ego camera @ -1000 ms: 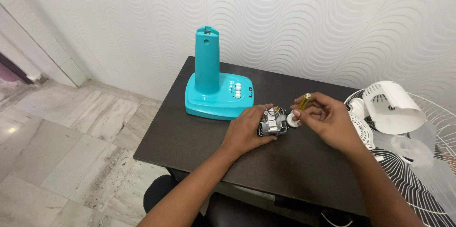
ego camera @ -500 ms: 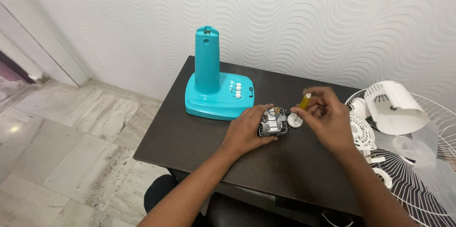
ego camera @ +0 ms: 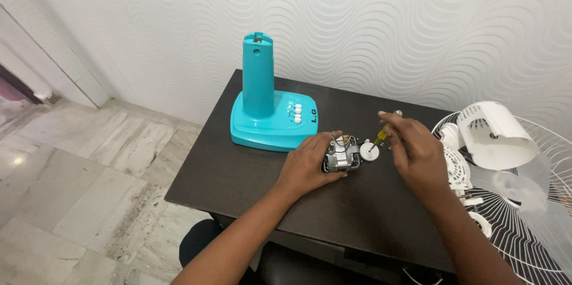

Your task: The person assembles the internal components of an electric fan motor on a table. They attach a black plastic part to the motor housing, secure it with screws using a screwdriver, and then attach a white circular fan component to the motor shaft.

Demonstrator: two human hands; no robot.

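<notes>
The left hand [ego camera: 310, 166] lies curled over a small fan motor [ego camera: 342, 155], fingers pressed against its near side, holding the blocky metal piece on the bench [ego camera: 238, 172]. The motor shows dull grey steel plates and a tangle of thin wires at its top. Just beside it to the right lies a round white plastic disc [ego camera: 369, 152], flat on the dark, matte wood-grain surface. The right hand [ego camera: 414, 148] is closed in a pinch round a screwdriver [ego camera: 383, 132] with a translucent yellow handle; the tool slants down toward the disc, its tip at or just above it, too small to tell which. Behind the motor stands a glossy turquoise plastic fan base [ego camera: 271, 121], a rounded square foot with a tapering upright column and a row of white push buttons. At the right edge of the bench rest a white plastic motor cover [ego camera: 497, 133], smooth and curved, and a white wire fan guard [ego camera: 524, 225] with thin radiating spokes.
</notes>
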